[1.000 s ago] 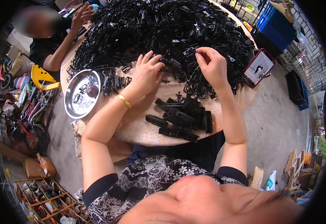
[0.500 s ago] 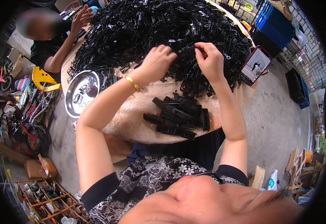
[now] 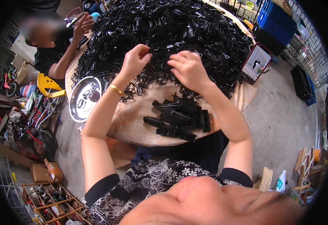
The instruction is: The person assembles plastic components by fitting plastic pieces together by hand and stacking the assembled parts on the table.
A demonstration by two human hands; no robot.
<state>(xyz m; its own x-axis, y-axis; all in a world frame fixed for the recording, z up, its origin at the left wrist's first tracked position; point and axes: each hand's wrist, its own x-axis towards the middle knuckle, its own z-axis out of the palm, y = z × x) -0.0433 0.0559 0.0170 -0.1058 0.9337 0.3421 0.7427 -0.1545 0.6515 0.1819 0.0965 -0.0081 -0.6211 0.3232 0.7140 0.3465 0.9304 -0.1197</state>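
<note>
A big heap of small black plastic parts covers the far part of the round table. At the heap's near edge my left hand, with a gold bangle at the wrist, is closed, thumb and fingertips together; whatever is between them is lost against the black. My right hand hovers over the near side of the heap to the right, palm down, fingers loosely bent and apart, with nothing visible in them. A smaller pile of longer black pieces lies close to me on the table.
On the left of the table stands a round metal tray with a few black parts and a dark round thing. A propped phone is at the right edge. Another person sits at the far left, hands raised.
My left hand has moved left, toward the heap's near left side. My right hand has swung left and nearer to me, its fingers now pointing left.
</note>
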